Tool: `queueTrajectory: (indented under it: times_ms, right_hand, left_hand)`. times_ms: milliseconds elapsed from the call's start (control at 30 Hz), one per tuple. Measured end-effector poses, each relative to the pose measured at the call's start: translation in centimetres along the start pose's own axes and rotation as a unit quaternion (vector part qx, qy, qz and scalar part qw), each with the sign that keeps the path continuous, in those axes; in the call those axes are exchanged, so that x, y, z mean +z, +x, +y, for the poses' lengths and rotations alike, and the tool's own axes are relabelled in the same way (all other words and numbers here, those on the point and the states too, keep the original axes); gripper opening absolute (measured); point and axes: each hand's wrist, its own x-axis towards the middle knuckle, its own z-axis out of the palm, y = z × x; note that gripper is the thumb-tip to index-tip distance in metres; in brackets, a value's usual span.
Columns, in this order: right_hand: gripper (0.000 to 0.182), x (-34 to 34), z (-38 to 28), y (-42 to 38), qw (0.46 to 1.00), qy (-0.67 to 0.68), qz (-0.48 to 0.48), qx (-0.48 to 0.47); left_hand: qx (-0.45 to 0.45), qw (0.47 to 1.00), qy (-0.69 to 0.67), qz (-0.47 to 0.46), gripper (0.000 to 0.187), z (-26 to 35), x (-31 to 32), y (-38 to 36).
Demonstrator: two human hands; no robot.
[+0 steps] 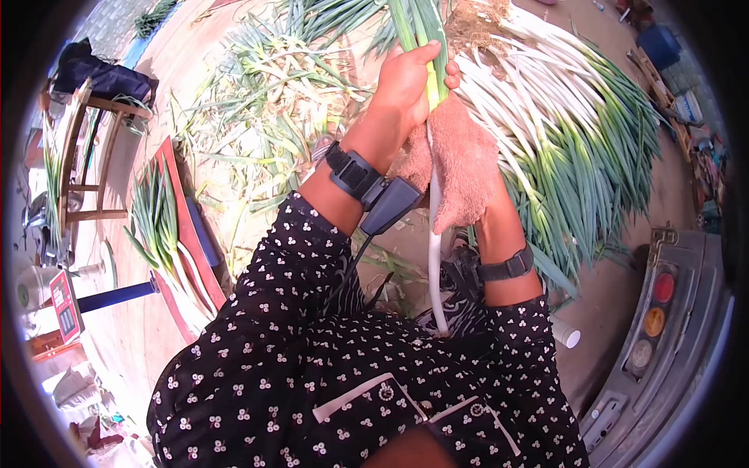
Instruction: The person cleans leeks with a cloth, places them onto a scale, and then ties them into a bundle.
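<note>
A long green onion (434, 265) runs upright through the middle of the head view, its white stalk low and its green leaves at the top. My left hand (406, 82) is closed around the green part, thumb laid over the leaves. Lower down, my right hand (470, 168) is closed around the white stalk, covered by a fuzzy pinkish-brown cloth or glove that hides its fingers. Part of the fuzzy cover shows left of the stalk too. A black strap with a small device (390, 204) sits on my left wrist, and another black strap (507, 265) circles my right one.
A large pile of green onions (562, 132) lies to the right, and stripped leaves (265, 117) litter the ground on the left. Several onions (162, 210) rest on a red board beside a scale display (66, 306). A wooden stool (97, 156) and a vehicle's tail light panel (663, 312) flank me.
</note>
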Motion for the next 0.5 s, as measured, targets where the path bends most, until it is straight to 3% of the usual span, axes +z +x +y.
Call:
queueTrajectory:
  times_ms: [100, 133, 167, 233, 367, 433, 500]
  right_hand:
    - [0.090, -0.6, -0.4, -1.1, 0.998, 0.049, -0.021, 0.023]
    - [0.089, -0.2, -0.4, -1.6, 0.955, 0.248, -0.070, 0.149]
    - [0.087, 0.2, -0.4, -2.2, 0.858, 0.419, -0.067, 0.288]
    - [0.088, 1.0, -0.3, -2.9, 0.736, 0.557, -0.062, 0.380]
    - [0.099, 2.0, -0.5, -3.6, 0.825, 0.483, 0.012, 0.294]
    - [0.106, 1.5, -0.6, -3.3, 0.918, 0.324, -0.008, 0.227]
    - [0.116, -0.7, 0.0, -0.8, 0.989, 0.022, -0.082, 0.117]
  left_hand:
    - [-0.007, 1.000, 0.001, 0.011, 0.019, -0.2, 0.0, -0.3]
    - [-0.012, 1.000, -0.002, 0.015, 0.019, -0.2, 0.0, -0.3]
    - [-0.006, 1.000, -0.005, 0.018, 0.019, -0.2, -0.1, -0.3]
    - [0.002, 1.000, -0.011, 0.021, 0.019, 0.3, -0.4, 0.1]
    - [-0.010, 0.999, -0.039, -0.008, 0.018, 0.1, -0.4, 0.1]
    - [-0.008, 0.999, -0.038, -0.008, 0.018, -0.7, 0.3, -0.1]
    - [0.001, 0.999, -0.035, -0.020, 0.018, -0.7, 0.7, 0.0]
